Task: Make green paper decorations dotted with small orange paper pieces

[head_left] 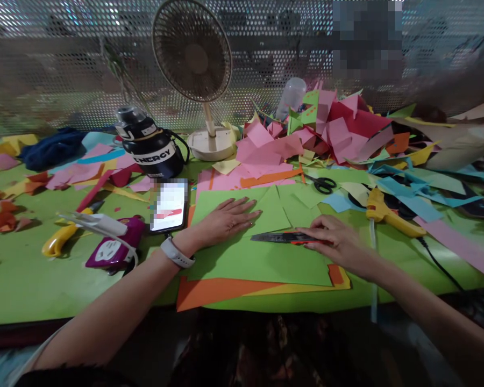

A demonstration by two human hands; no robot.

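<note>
My left hand (pixel 229 219) lies flat on green paper (pixel 262 263), its fingers spread toward the right. In my right hand (pixel 333 236) is a dark utility knife (pixel 282 237) with red on its handle, pointing left and lying low over the same paper. A cut line and separate green pieces (pixel 298 204) show behind the knife. Under the green paper, orange sheets (pixel 210 293) and a yellow sheet (pixel 282 289) stick out at the front edge.
A phone (pixel 169 207), a black bottle (pixel 155 150) and a fan (pixel 212 144) stand left of centre. Black scissors (pixel 325 184) and a yellow glue gun (pixel 391 215) lie to the right. Pink scraps (pixel 266 148) pile up behind. A purple case (pixel 115 250) sits at the left.
</note>
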